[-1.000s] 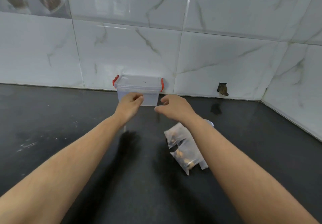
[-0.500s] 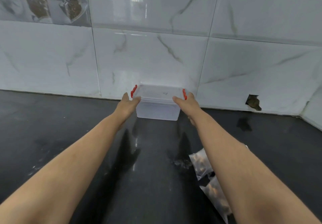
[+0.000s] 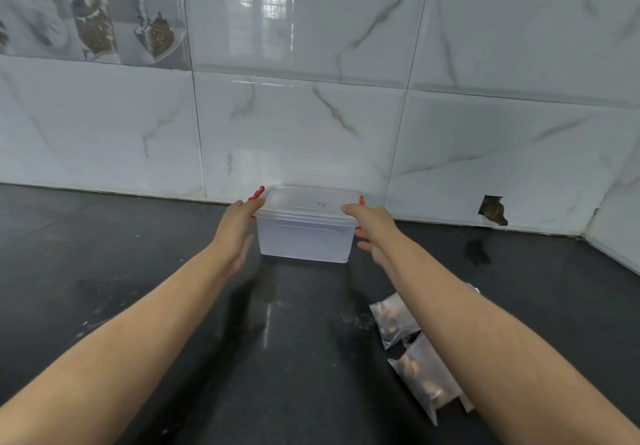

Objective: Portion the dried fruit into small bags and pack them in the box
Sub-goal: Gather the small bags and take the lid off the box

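Clear plastic box (image 3: 304, 236) w/ lid on, red latches (image 3: 257, 194) at both ends, standing upright on black tabletop (image 3: 138, 271), near back wall but not clearly touching it. Lid translucent, small dark mark on top. Box interior cloudy; contents can't be made out.

Left hand (image 3: 239, 228) against box's left end, fingertips up at lid rim by left red latch, palm facing the side wall. Grip: fingers spread, flat, pressing on the box rather than curled round anything. Right hand (image 3: 372, 228) against box's right end, thumb over lid's front-right corner, other fingers down the side, partly covering right latch. Grip: same, loose, cupping the box end. Box thus held betw. both hands; whether lifted or resting on tabletop can't be told for sure, base looks down on surface.

Two small clear bags of dried fruit (image 3: 394, 320) lying flat on tabletop, front-right, well apart from box, partly hidden under right forearm. Nearer bag (image 3: 427, 380) overlaps edge of the farther one; brownish pieces visible inside both. Sealed or not: can't tell. Few crumbs (image 3: 356, 318) on tabletop just left of the farther bag.

Wall: white marble-look tiles (image 3: 311, 132), decorative tile w/ jar print top left, broken hole (image 3: 491, 209) low on right. Dark smear on tabletop below hole.
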`<state>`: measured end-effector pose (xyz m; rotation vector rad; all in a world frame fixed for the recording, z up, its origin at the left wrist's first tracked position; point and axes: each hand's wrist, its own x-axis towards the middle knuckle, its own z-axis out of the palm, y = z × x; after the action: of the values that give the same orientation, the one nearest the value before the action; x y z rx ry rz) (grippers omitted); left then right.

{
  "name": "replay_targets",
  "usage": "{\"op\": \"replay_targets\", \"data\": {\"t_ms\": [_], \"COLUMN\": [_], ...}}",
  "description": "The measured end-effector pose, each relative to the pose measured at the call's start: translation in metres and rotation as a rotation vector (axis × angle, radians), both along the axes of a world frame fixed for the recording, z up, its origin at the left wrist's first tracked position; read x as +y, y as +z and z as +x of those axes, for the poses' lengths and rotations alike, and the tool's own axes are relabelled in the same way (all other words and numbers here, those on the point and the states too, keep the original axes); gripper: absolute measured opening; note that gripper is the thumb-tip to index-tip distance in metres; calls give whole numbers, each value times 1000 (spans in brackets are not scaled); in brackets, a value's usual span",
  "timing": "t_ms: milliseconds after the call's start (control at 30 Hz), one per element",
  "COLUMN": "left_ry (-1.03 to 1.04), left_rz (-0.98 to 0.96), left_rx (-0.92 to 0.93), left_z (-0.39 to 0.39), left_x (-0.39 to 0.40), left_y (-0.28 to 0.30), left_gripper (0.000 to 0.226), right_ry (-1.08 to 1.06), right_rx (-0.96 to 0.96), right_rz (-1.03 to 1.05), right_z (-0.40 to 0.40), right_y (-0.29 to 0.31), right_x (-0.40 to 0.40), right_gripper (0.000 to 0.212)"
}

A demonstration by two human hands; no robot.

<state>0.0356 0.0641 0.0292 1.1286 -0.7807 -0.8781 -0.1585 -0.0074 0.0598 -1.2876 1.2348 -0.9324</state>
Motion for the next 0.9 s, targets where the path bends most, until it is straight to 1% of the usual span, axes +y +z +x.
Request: {"op": "replay_targets", "data": {"t_ms": [67, 167, 233, 300, 367, 433, 500, 600, 667, 767, 900], "left_ry": [18, 62, 87, 90, 75, 72, 62, 18, -4, -29, -49], "left_rz": [-43, -70, -38, 13, 53, 78, 75, 78, 90, 116, 160], "left_rx": [51, 158, 200, 231, 232, 197, 133, 80, 49, -31, -227], "left_z": [-4, -9, -14, -18, -26, -35, -44, -52, -55, -61, -62], "left_x": [26, 70, 97, 126, 153, 176, 195, 214, 224, 232, 238], "left_y": [-1, 1, 1, -1, -5, -10, -14, -15, -14, -9, -5], "left_gripper": [36, 28, 19, 14, 9, 6, 4, 13, 16, 22, 31], "right_ry": [12, 92, 151, 200, 274, 343, 381, 399, 425, 393, 292], "right_rx": [-21, 10, 45, 76, 115, 140, 163, 222, 319, 461, 655], "right_rz": [25, 41, 49, 71, 102, 121, 125, 97, 50, -14, -114], "right_z": [-5, -17, -29, -45, -62, -77, -90, -107, -119, -129, -122], "right_y": [3, 4, 4, 2, 1, 0, 0, 8, 13, 20, 12], "right_x": [16, 45, 69, 95, 121, 144, 162, 179, 188, 202, 203], "right_gripper": [44, 38, 34, 20, 8, 11, 10, 6, 14, 37, 51]}}
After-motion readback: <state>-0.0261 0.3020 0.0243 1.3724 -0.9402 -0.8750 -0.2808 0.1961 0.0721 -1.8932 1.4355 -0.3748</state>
